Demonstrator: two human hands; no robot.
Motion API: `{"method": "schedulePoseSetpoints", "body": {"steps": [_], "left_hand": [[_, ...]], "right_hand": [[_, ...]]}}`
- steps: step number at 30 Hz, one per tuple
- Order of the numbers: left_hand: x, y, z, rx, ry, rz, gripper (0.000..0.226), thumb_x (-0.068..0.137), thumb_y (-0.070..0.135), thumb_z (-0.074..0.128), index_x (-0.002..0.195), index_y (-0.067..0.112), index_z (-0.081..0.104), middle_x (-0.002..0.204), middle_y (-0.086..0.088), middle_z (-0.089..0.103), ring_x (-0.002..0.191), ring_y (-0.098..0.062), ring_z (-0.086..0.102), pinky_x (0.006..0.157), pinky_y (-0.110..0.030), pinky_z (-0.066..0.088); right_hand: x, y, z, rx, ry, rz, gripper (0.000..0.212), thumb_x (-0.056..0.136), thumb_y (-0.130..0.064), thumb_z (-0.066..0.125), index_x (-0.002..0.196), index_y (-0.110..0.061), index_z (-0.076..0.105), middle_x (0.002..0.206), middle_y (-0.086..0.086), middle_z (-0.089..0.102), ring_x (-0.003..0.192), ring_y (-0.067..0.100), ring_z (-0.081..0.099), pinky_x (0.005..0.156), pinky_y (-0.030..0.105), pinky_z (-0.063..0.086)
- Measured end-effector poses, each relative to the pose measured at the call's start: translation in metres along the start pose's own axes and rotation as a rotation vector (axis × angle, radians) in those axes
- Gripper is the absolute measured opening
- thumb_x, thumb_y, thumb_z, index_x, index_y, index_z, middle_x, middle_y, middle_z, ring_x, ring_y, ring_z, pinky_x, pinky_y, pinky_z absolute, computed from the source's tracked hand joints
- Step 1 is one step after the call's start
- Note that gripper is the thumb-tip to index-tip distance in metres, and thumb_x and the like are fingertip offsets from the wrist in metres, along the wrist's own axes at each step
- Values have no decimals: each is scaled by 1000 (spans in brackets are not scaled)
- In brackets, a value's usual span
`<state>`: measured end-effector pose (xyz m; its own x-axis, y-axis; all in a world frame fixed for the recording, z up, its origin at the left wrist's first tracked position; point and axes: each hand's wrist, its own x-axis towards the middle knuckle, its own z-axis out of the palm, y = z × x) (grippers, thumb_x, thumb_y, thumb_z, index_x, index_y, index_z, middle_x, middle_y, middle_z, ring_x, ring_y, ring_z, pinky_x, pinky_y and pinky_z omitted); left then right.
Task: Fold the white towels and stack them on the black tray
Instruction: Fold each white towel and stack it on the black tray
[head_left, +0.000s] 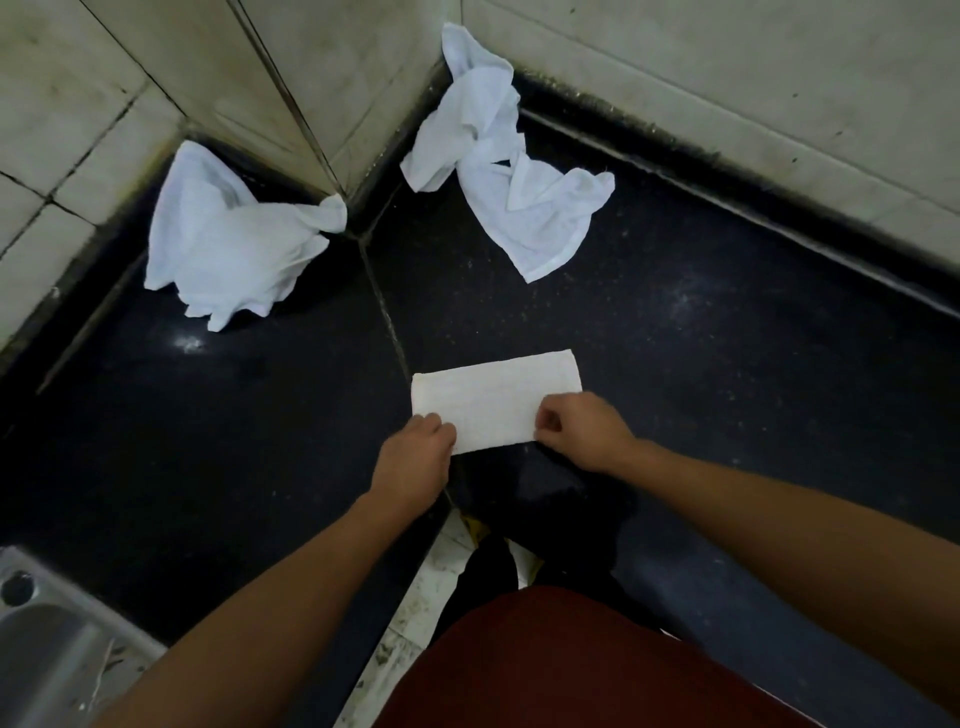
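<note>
A folded white towel (496, 397) lies as a flat rectangle on the black counter (701, 364), near its front edge. My left hand (415, 457) pinches the towel's near left corner. My right hand (582, 431) pinches its near right corner. Two crumpled white towels lie farther back: one (228, 244) at the left against the tiled wall, the other (509, 166) at the back right, running up into the wall corner. I see no black tray apart from the black surface itself.
Tiled walls (727, 78) close in the counter at the back and left, with a jutting corner (332, 130) between the two crumpled towels. A steel sink (47, 639) sits at the lower left. A seam (384, 312) runs across the counter.
</note>
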<state>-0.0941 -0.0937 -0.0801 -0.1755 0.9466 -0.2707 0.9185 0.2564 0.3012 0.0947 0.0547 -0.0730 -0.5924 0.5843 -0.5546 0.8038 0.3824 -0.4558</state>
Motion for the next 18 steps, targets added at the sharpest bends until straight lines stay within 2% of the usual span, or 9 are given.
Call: {"method": "schedulePoseSetpoints", "body": {"steps": [4, 9, 12, 13, 15, 16, 18], "left_hand": [[-11, -10, 9, -40, 31, -31, 10, 80, -1, 65, 74, 6, 61, 81, -7, 56, 74, -25, 55, 51, -35, 46], [-12, -12, 3, 9, 80, 15, 11, 75, 3, 73, 82, 6, 67, 90, -8, 59, 80, -26, 57, 54, -34, 48], [-5, -19, -12, 141, 65, 66, 38, 68, 10, 81, 104, 7, 68, 118, -14, 61, 102, -33, 59, 74, -40, 53], [-2, -21, -17, 188, 15, 79, 47, 71, 14, 80, 115, 8, 65, 131, -15, 55, 115, -35, 54, 84, -43, 50], [4, -27, -24, 243, -116, 67, 63, 82, 26, 71, 138, 11, 47, 153, -12, 32, 139, -32, 32, 105, -45, 36], [7, -31, -27, 251, -167, 40, 68, 86, 32, 66, 145, 14, 36, 158, -8, 21, 144, -28, 21, 110, -44, 29], [12, -35, -30, 256, -229, -17, 74, 89, 40, 61, 150, 16, 25, 160, -4, 10, 147, -25, 10, 114, -42, 23]], "right_hand": [[-12, 27, -6, 56, 81, 78, 7, 83, -25, 69, 85, -19, 70, 84, -4, 71, 80, 16, 65, 72, 32, 54], [-17, 36, -18, 9, 126, 170, 14, 84, -33, 68, 86, -19, 68, 86, -3, 69, 79, 17, 63, 71, 33, 53], [-9, 25, -24, 36, 242, 224, 23, 87, -38, 65, 97, -18, 64, 93, -1, 67, 84, 20, 63, 73, 35, 53], [-5, 21, -24, 43, 265, 253, 27, 87, -40, 65, 102, -17, 63, 96, 1, 67, 87, 22, 63, 74, 35, 53], [2, 9, -24, -3, 253, 331, 39, 85, -44, 66, 112, -15, 59, 104, 4, 65, 94, 26, 64, 77, 38, 53], [6, 4, -23, -28, 230, 375, 43, 84, -43, 67, 115, -14, 58, 107, 6, 65, 97, 28, 64, 79, 38, 54], [11, -2, -23, 15, 194, 470, 45, 81, -38, 71, 117, -14, 58, 111, 8, 65, 99, 29, 64, 80, 38, 54]]}}
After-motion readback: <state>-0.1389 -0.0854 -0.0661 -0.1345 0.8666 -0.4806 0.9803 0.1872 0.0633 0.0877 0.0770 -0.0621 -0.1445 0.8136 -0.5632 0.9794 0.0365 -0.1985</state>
